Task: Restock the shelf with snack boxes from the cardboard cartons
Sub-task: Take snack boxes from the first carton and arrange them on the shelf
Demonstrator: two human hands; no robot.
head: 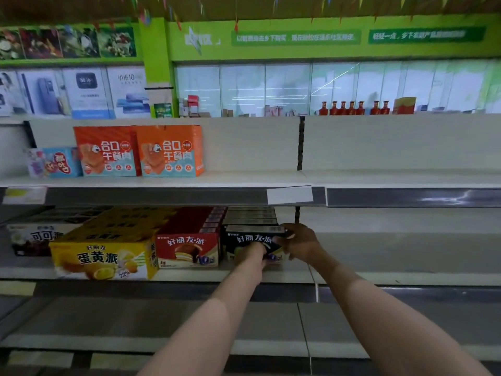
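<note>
Holding the black snack box [253, 244] on the middle shelf [352, 278], just beside the red box [188, 248], the left hand [250, 256] and right hand [299, 244] grip it with curled fingers, and a hard push might knock the red one crooked.

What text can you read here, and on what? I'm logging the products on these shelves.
"好丽友·派": black box held by both hands, left hand, right hand.
"好丽友·派": red box.
"蛋黄派", "22%": yellow box.
"合口午餐肉": two orange boxes.
"小米10": wall poster.
Green banners, price tags: too blurred.
</note>
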